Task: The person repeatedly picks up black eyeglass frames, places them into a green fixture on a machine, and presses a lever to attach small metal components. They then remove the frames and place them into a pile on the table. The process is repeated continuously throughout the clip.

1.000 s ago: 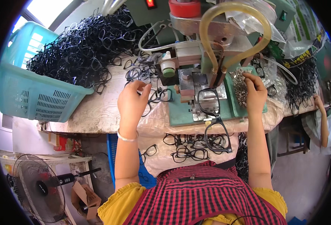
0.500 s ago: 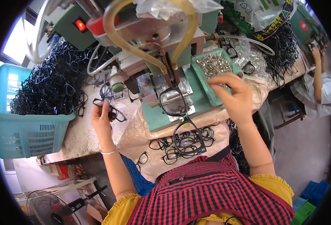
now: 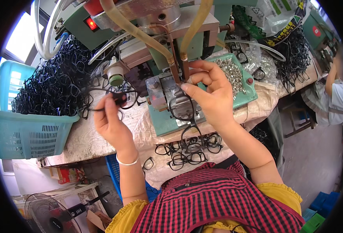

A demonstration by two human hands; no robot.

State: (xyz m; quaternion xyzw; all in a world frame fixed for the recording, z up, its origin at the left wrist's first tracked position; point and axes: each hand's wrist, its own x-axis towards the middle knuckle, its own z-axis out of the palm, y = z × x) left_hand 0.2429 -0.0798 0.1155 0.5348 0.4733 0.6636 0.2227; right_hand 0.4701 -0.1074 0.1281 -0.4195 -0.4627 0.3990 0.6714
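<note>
Fingers of the left hand point(image 3: 114, 126), over the counter point(image 3: 84, 136), pinch a black glasses frame point(image 3: 119, 98). At the machine point(image 3: 140, 57), the right hand point(image 3: 215, 93) has bent fingers; what they grip, I cannot tell. Another frame point(image 3: 191, 126) hangs there. Both seem light, stiff, snappable: best hold the rim point(image 3: 173, 113).

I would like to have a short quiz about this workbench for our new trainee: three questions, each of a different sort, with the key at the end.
1. What does the left hand hold?
A) a fan
B) a black eyeglass frame
C) a plastic bag

2. True or false: the right hand is inside the turquoise basket.

3. Complete: the small metal pieces lie in a tray of ____ colour.

Key: 1. B. 2. False; its fingers are at the copper-coloured tips of the machine. 3. green.
</note>
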